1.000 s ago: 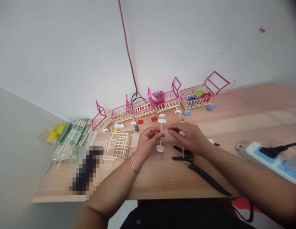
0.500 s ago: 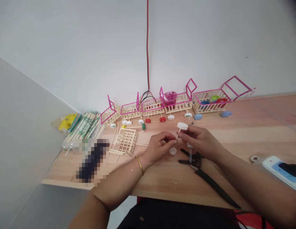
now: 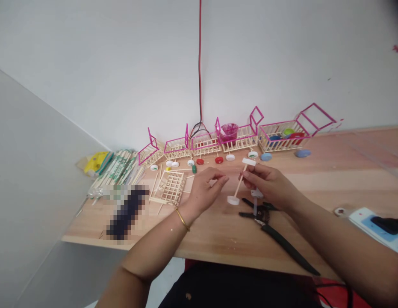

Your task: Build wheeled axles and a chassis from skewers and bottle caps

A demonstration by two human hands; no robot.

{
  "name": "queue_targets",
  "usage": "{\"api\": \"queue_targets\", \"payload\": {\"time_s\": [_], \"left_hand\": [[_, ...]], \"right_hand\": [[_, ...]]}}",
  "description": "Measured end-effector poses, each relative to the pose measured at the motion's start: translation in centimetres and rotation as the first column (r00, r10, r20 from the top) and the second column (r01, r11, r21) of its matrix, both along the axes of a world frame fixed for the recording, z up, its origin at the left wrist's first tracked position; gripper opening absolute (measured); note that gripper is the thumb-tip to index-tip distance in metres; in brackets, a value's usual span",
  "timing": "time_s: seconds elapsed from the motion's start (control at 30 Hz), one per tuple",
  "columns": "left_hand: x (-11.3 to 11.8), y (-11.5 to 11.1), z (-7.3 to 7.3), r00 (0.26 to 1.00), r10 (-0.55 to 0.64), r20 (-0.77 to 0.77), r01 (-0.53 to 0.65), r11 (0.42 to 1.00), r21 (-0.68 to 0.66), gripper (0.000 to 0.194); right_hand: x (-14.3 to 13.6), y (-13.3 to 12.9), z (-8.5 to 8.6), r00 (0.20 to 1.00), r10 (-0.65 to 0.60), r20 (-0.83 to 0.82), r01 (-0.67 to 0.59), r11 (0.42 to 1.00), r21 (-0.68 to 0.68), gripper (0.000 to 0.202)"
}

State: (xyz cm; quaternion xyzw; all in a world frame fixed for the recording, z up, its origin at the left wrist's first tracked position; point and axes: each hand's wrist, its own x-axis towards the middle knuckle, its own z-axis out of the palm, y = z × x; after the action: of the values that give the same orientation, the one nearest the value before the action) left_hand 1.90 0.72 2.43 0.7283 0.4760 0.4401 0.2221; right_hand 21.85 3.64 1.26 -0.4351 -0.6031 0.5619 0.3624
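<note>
My right hand [image 3: 266, 182] pinches a thin wooden stick [image 3: 240, 185] near its upper end. A white bottle cap [image 3: 249, 162] sits on the top of the stick and another white cap [image 3: 233, 200] on its lower end. To the left, my left hand [image 3: 207, 188] is apart from the stick, its thumb and fingertips drawn together with nothing visible in them. Below my right hand lies a black-handled hand tool [image 3: 275, 237], its jaws towards the left. A small white piece with a translucent stem [image 3: 255, 205] shows by the jaws, partly hidden by my right hand.
Stick-built carts with magenta rims [image 3: 239, 143] stand in a row along the wall, with bottle-cap wheels. A loose stick frame [image 3: 169, 188] lies left of my left hand. Further left are bundled sticks [image 3: 117, 169] and a yellow packet [image 3: 96, 162]. A pale blue device [image 3: 375, 224] lies right.
My left hand has let go of the stick and drawn back left. In my right hand the stick with its two caps has turned, so its whole length shows.
</note>
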Motion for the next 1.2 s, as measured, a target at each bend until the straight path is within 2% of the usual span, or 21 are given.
{"api": "queue_targets", "payload": {"time_s": [0.1, 0.17, 0.23, 0.3, 0.37, 0.43, 0.53, 0.63, 0.7, 0.73, 0.77, 0.8, 0.83, 0.87, 0.93, 0.97, 1.03, 1.1, 1.2], "left_hand": [[-1.6, 0.1, 1.7, 0.976, 0.01, -0.216, -0.007, 1.0, 0.014, 0.015], [-3.0, 0.4, 2.7, 0.912, 0.023, -0.41, -0.029, 1.0, -0.009, 0.013], [-4.5, 1.0, 3.7, 0.795, 0.062, -0.603, -0.092, 0.996, -0.019, 0.014], [-5.6, 1.6, 4.6, 0.625, 0.09, -0.776, -0.199, 0.979, -0.047, 0.018], [-6.3, 2.0, 5.2, 0.475, 0.085, -0.876, -0.299, 0.952, -0.07, 0.023], [-6.6, 2.3, 5.4, 0.379, 0.104, -0.92, -0.36, 0.932, -0.043, 0.025], [-6.5, 2.4, 5.0, 0.333, 0.134, -0.933, -0.382, 0.924, -0.003, 0.023], [-5.7, 2.3, 4.5, 0.36, 0.138, -0.923, -0.361, 0.932, -0.001, 0.024], [-4.7, 2.1, 4.3, 0.469, 0.14, -0.872, -0.306, 0.952, -0.012, 0.025], [-4.1, 1.9, 4.1, 0.603, 0.123, -0.789, -0.251, 0.967, -0.04, 0.023], [-3.4, 1.7, 3.9, 0.74, 0.084, -0.668, -0.192, 0.977, -0.089, 0.021], [-2.6, 1.5, 3.7, 0.847, 0.043, -0.53, -0.143, 0.979, -0.149, 0.02], [-1.9, 1.3, 3.4, 0.921, 0.0, -0.39, -0.09, 0.972, -0.215, 0.02], [-1.2, 1.1, 3.0, 0.965, -0.051, -0.257, -0.029, 0.954, -0.297, 0.021], [0.0, 0.7, 2.1, 0.99, -0.136, 0.03, 0.134, 0.873, -0.469, 0.024], [0.4, 0.5, 1.7, 0.972, -0.17, 0.162, 0.231, 0.817, -0.529, 0.025], [1.0, 0.4, 1.0, 0.915, -0.159, 0.37, 0.361, 0.729, -0.582, 0.028], [1.3, 0.4, 0.5, 0.865, -0.117, 0.487, 0.427, 0.682, -0.594, 0.03], [1.5, 0.4, -0.2, 0.816, -0.043, 0.577, 0.466, 0.639, -0.612, 0.03]], "right_hand": [[0.0, 0.0, -0.1, 0.999, 0.033, -0.039, -0.034, 0.999, -0.007, 0.031], [0.0, 0.0, -0.2, 0.995, 0.046, -0.084, -0.049, 0.999, -0.025, 0.029], [-0.1, 0.0, -0.2, 0.99, 0.057, -0.127, -0.063, 0.997, -0.04, 0.029], [-0.2, 0.0, -0.2, 0.985, 0.07, -0.155, -0.077, 0.996, -0.038, 0.03], [-0.2, -0.1, 0.0, 0.984, 0.08, -0.157, -0.085, 0.996, -0.026, 0.031], [-0.2, -0.1, 0.1, 0.987, 0.076, -0.14, -0.08, 0.997, -0.018, 0.032], [-0.1, -0.2, 0.2, 0.989, 0.069, -0.13, -0.074, 0.997, -0.034, 0.032], [-0.2, -0.2, 0.3, 0.988, 0.073, -0.139, -0.082, 0.995, -0.055, 0.032], [-0.2, -0.2, 0.4, 0.988, 0.067, -0.142, -0.076, 0.995, -0.057, 0.032], [-0.2, -0.3, 0.4, 0.987, 0.063, -0.147, -0.072, 0.996, -0.054, 0.032], [-0.2, -0.3, 0.4, 0.986, 0.06, -0.153, -0.068, 0.996, -0.051, 0.032], [-0.2, -0.3, 0.5, 0.985, 0.057, -0.161, -0.066, 0.997, -0.051, 0.031], [-0.2, -0.3, 0.5, 0.983, 0.057, -0.172, -0.067, 0.996, -0.053, 0.031], [-0.2, -0.3, 0.5, 0.98, 0.059, -0.188, -0.07, 0.996, -0.056, 0.031], [-0.2, -0.2, 0.4, 0.969, 0.062, -0.239, -0.08, 0.995, -0.064, 0.03], [-0.2, -0.2, 0.4, 0.962, 0.062, -0.265, -0.084, 0.994, -0.073, 0.03], [-0.2, -0.1, 0.3, 0.951, 0.062, -0.302, -0.096, 0.99, -0.1, 0.03], [-0.1, -0.1, 0.2, 0.946, 0.067, -0.317, -0.11, 0.986, -0.122, 0.03], [-0.1, 0.0, 0.1, 0.943, 0.08, -0.324, -0.128, 0.983, -0.13, 0.031]]}}
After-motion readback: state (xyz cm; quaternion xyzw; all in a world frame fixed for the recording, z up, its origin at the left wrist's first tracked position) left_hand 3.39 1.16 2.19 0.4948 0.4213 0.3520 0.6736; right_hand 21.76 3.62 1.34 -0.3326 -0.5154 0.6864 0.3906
